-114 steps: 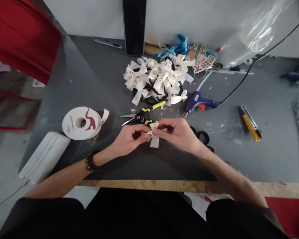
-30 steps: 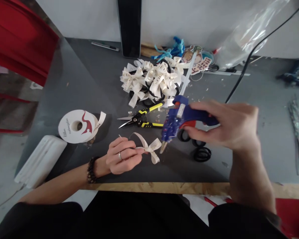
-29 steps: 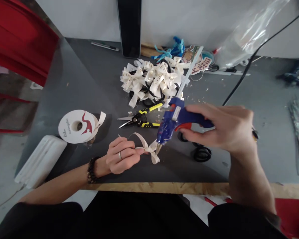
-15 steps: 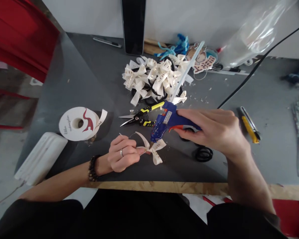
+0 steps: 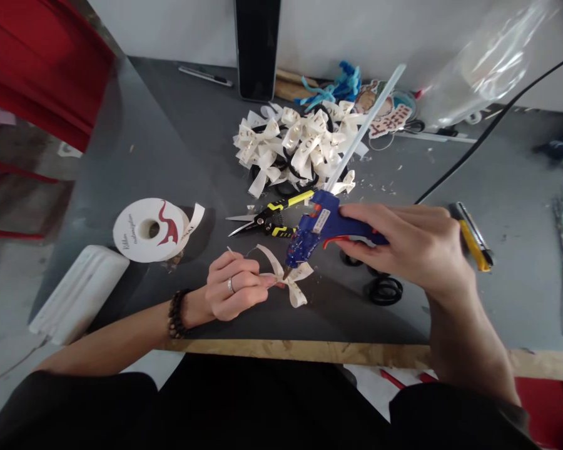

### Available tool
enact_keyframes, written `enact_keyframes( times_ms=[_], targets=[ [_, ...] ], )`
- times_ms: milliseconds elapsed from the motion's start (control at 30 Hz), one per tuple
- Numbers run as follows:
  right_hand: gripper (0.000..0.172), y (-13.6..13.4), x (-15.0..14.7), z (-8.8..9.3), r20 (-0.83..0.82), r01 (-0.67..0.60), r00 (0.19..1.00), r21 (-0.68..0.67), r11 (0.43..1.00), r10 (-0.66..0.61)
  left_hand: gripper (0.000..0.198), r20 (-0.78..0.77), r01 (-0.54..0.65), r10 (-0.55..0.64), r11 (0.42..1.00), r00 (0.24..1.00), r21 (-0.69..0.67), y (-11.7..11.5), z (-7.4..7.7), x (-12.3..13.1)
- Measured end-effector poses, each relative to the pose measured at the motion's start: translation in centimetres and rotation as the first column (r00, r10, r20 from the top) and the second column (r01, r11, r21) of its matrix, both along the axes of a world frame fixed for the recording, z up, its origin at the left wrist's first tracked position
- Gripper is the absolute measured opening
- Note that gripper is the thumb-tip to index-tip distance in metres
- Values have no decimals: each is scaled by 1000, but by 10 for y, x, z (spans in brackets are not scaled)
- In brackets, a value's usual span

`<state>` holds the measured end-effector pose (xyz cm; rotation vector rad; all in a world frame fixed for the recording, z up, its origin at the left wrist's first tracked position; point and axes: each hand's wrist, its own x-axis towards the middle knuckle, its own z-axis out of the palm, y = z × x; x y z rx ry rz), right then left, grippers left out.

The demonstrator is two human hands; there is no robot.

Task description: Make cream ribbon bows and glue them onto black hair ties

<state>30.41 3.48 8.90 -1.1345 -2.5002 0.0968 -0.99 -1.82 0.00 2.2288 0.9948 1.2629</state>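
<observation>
My left hand (image 5: 237, 286) pinches a cream ribbon bow (image 5: 297, 292) near the table's front edge; the pinched part is hidden by the fingers. In my right hand (image 5: 415, 247) is a blue glue gun (image 5: 323, 222) with an orange trigger. A long translucent glue stick (image 5: 368, 122) sticks out of its back. The gun's nozzle points down at the middle of the bow, touching it or very close. Black-and-yellow snips (image 5: 267, 220) lie open just behind the bow. Black hair ties (image 5: 385, 291) rest below my right hand.
A pile of ribbon bows on hair ties (image 5: 304, 140) lies behind the snips. To the left stand a ribbon spool (image 5: 138, 240) and a white device (image 5: 82, 294). A yellow cutter (image 5: 473, 240) is at right, near a black cable (image 5: 488, 131). A phone (image 5: 257, 50) leans at the back.
The glue gun has tilted slightly, its glue stick leaning further right, and my right hand has shifted slightly right. The nozzle stays by the bow's middle. My left hand keeps its pinch.
</observation>
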Motion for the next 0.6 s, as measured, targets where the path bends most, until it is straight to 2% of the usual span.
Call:
enact_keyframes(
  times_ms=[33,67,133,600],
  targets=[
    [22,0,0,0,9,-6,1000,35,999,6,23,-43,55,-47,979,998,196,2,2,1],
    [22,1,0,0,19,-13,1000,65,998,12,23,-81,70,-46,945,996,319,4,5,1],
    [21,2,0,0,35,-31,999,116,993,27,21,-135,91,-33,888,990,450,7,9,2],
    [20,1,-3,4,40,-69,997,198,978,62,21,-167,109,-36,885,985,453,9,13,1]
  ],
)
